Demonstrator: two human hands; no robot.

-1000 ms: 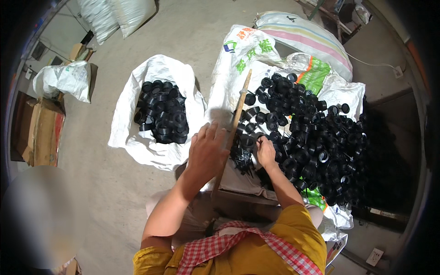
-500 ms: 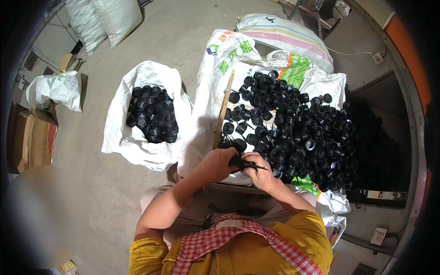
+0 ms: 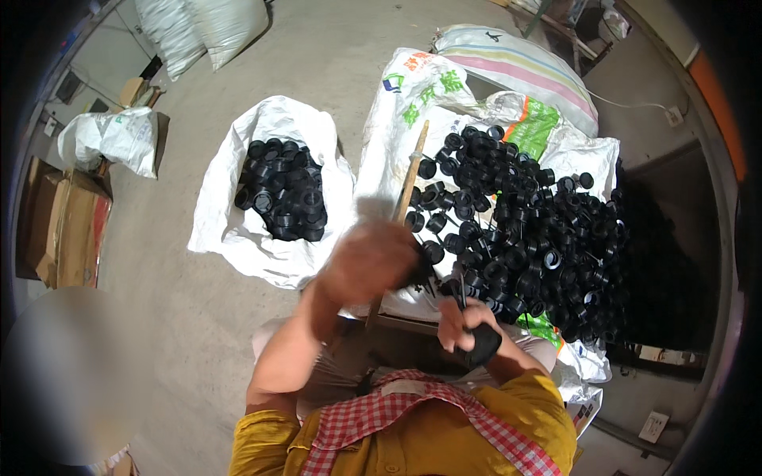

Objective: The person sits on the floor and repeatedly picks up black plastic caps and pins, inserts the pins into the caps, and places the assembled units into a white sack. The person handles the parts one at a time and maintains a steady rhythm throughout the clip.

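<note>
My left hand (image 3: pixel 369 258) is smeared by motion over the table's near left edge. A blurred black plastic cap (image 3: pixel 416 268) shows at its fingertips. Lower and to the right, my right hand (image 3: pixel 468 321) is curled with another black cap (image 3: pixel 482 346) against its palm. Thin dark stems stick up by its fingers; what they belong to is unclear. Ahead of both hands spreads a big heap of black caps (image 3: pixel 532 238), several with thin stems. A white sack (image 3: pixel 210 210) with rolled-open mouth stands on the floor to the left, holding similar black caps (image 3: pixel 286 190).
A wooden stick (image 3: pixel 411 178) lies along the left side of the sack-covered table. Behind the table is a full striped sack (image 3: pixel 516 59). Tall white sacks (image 3: pixel 226 32) stand at the far left, with a cardboard box (image 3: pixel 79 230) by the left wall.
The hands were together over the table edge and are now apart. My left hand has moved left, my right hand down toward my body. The whole view has shifted slightly.
</note>
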